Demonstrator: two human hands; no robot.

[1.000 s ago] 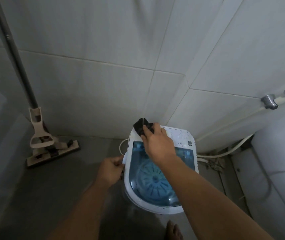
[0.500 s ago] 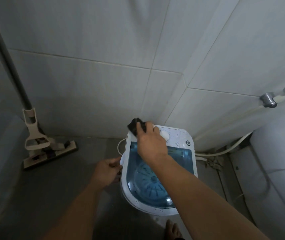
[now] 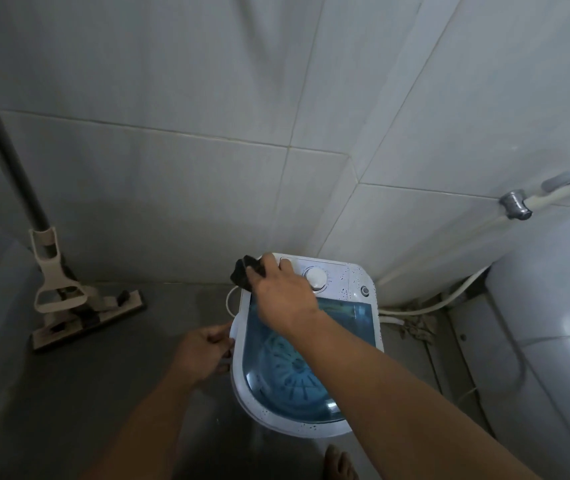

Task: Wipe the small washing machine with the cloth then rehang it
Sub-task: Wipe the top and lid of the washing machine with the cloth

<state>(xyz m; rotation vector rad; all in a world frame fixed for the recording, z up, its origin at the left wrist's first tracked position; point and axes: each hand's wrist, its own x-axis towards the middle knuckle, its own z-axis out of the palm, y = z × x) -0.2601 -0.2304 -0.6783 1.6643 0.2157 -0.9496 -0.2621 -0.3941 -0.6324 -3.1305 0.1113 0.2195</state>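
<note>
While my left hand [image 3: 204, 348] grips the near-left rim of the small washing machine [image 3: 306, 344] on the floor, my right hand [image 3: 285, 296] reaches over its blue lid, fingers pinching the dark cloth [image 3: 246, 273] against the far-left corner beside the white dial [image 3: 317, 278]. Farther left, a mop [image 3: 69, 299] leans on the tiled wall.

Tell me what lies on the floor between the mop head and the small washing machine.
In the head view, the floor between the mop head and the small washing machine is bare grey floor; only the left hand hangs over it, at the machine's left edge.
</note>
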